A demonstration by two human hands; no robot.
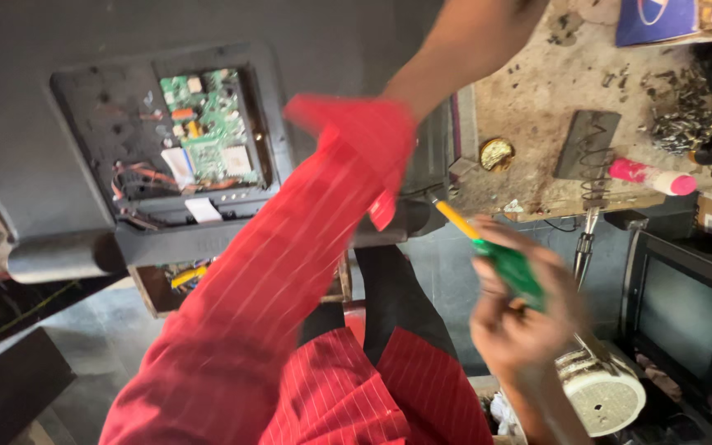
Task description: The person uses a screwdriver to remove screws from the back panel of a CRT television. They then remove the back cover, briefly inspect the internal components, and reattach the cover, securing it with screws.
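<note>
Screwdriver (496, 251), green handle and yellow shank, clamped in right hand (521, 317), long axis pointing up-left toward the open-backed television (199, 148) just beyond its tip; left hand out of frame past the raised red sleeve (306, 222), state undeterminable.

Right hand (525, 317) grips a green-handled screwdriver (496, 255).

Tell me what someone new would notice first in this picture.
Likely the red striped sleeve cutting across the middle, its arm running up out of frame. Next, the right hand at lower right, gripping a green-handled screwdriver. At upper left, a green circuit board shows in the opened back of a dark television.
</note>
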